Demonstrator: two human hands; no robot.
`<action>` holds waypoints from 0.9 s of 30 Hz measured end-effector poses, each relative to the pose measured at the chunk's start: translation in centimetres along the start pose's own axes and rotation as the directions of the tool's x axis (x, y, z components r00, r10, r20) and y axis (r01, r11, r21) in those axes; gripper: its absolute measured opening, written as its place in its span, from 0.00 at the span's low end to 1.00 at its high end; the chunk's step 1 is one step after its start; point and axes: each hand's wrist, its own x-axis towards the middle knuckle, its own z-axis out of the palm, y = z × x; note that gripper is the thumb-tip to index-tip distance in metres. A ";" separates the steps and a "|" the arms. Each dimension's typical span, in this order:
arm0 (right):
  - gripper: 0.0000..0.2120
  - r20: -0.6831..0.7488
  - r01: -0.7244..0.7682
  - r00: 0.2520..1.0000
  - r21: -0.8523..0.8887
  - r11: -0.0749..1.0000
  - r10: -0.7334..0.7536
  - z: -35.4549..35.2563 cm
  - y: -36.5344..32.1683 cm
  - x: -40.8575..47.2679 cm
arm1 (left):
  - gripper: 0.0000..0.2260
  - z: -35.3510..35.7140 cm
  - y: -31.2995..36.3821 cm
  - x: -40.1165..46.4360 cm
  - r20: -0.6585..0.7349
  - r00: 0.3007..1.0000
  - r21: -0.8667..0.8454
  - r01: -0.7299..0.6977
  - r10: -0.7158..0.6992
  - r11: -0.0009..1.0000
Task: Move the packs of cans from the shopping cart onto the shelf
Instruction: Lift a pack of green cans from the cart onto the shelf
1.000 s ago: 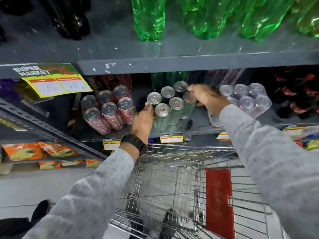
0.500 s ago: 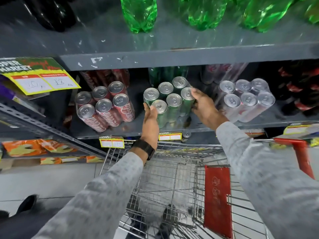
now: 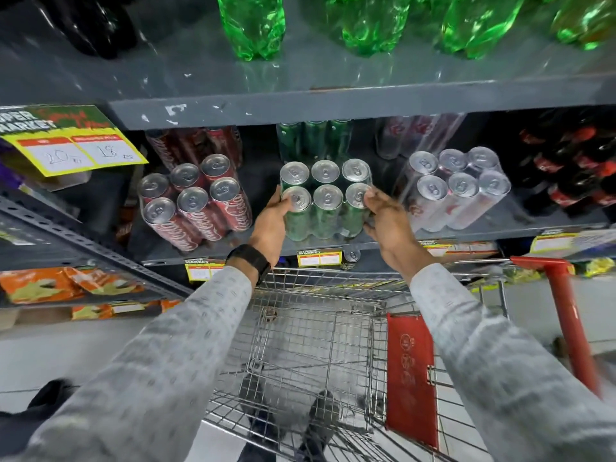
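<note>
A shrink-wrapped pack of green cans (image 3: 325, 201) stands near the front of the grey shelf (image 3: 500, 230), between a pack of red cans (image 3: 196, 203) on its left and a pack of silver cans (image 3: 458, 190) on its right. My left hand (image 3: 271, 225) presses the green pack's left side, thumb on a front can top. The pack's right side is gripped by my right hand (image 3: 388, 225). The wire shopping cart (image 3: 300, 331) below the shelf holds no packs that I can see.
More cans stand behind each pack. Green bottles (image 3: 253, 25) line the shelf above, dark bottles (image 3: 573, 171) fill the right end. A price sign (image 3: 66, 145) hangs at left. The cart's red handle (image 3: 563, 315) and red seat flap (image 3: 411, 378) are at right. Snack bags (image 3: 66, 286) lie lower left.
My right hand came down from the pack's top rear corner to its right side. The green pack now stands squarer and straighter on the shelf, with both hands on its sides.
</note>
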 end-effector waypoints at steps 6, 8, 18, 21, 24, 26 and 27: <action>0.18 0.006 -0.001 1.000 -0.016 1.000 0.001 -0.1 0.3 0.1 | 0.22 0.1 0.1 -0.7 0.017 1.000 0.026 0.000 -0.001 1.000; 0.18 0.014 -0.013 1.000 -0.025 1.000 0.014 -0.2 0.2 0.2 | 0.22 0.1 0.0 -0.9 0.026 1.000 0.016 -0.010 0.009 1.000; 0.21 0.017 -0.002 1.000 -0.004 1.000 0.002 -0.2 0.5 0.3 | 0.22 0.4 -0.1 -1.2 -0.033 0.999 -0.029 -0.006 0.005 1.000; 0.21 0.003 0.000 1.000 -0.012 1.000 0.000 -0.1 0.5 0.2 | 0.21 0.3 -0.3 -1.2 -0.035 0.999 -0.042 0.006 -0.007 0.999; 0.20 0.000 -0.002 1.000 -0.029 1.000 0.002 -0.1 0.2 0.2 | 0.21 0.2 -0.5 -1.0 -0.022 1.000 -0.050 0.004 -0.006 0.999; 0.20 0.005 -0.006 1.000 -0.038 0.999 0.007 0.0 0.1 0.1 | 0.21 0.1 -0.5 -1.0 -0.020 1.000 -0.050 0.004 -0.005 0.999; 0.20 0.004 -0.006 1.000 -0.039 0.999 0.007 0.0 0.1 0.1 | 0.21 0.1 -0.5 -0.9 -0.019 1.000 -0.048 0.004 -0.005 0.999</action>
